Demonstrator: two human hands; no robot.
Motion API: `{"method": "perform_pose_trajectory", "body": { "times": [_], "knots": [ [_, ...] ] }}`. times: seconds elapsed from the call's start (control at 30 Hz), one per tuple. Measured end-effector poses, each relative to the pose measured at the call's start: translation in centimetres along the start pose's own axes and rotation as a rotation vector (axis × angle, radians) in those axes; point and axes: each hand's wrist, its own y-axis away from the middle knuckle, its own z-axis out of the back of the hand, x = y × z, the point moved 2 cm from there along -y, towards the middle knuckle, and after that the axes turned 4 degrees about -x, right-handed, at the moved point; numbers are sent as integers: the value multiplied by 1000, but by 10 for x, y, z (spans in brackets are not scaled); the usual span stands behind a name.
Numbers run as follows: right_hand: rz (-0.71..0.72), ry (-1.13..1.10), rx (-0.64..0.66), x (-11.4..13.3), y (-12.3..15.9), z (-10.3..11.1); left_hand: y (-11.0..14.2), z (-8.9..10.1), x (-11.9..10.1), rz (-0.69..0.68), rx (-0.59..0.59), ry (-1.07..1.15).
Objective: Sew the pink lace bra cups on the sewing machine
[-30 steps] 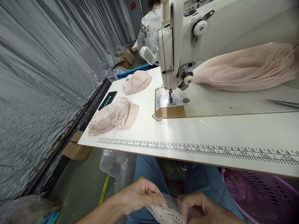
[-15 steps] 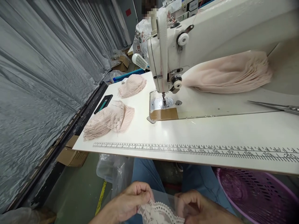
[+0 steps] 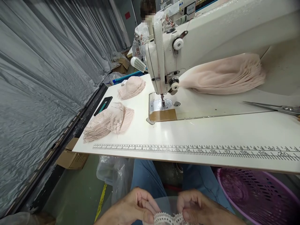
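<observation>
Low in the head view, over my lap, a pale lace trim piece with sheer mesh [image 3: 169, 217] is stretched between my hands. My left hand [image 3: 138, 206] pinches its left end between thumb and fingers. At the other end my right hand [image 3: 197, 206] is closed on the lace in the same way. The lower part of the lace is cut off by the frame's bottom edge. Both hands are below the table's front edge, apart from the sewing machine [image 3: 161, 62], whose needle and presser foot stand over the metal plate [image 3: 156, 105].
On the white table [image 3: 199, 131] with its printed ruler lie lace stacks [image 3: 100, 123], another pink stack [image 3: 132, 87], a black phone-like item [image 3: 103, 105], folded pink fabric [image 3: 225, 75] and scissors [image 3: 276, 107]. A purple basket [image 3: 255, 193] stands lower right. A co-worker [image 3: 140, 34] sits beyond.
My hands have drawn a little closer together along the lace, and its scalloped edge now runs level between them. The lace sits lower in view. The camera has shifted slightly.
</observation>
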Motion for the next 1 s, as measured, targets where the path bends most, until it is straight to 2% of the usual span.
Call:
{"method": "perform_pose_trajectory", "body": {
  "times": [0.37,0.57,0.77,1.0],
  "knots": [
    [-30,93,25,12,7,4,1,-3,-7,17,2,-8],
    [-68,120,32,7,-13,-10,0,-11,-13,36,-40,-77],
    [-44,193,-29,7,-25,-18,4,-13,-17,16,-64,-92],
    [-61,149,-43,1,-12,-5,4,-7,0,63,-26,-169]
  ]
}}
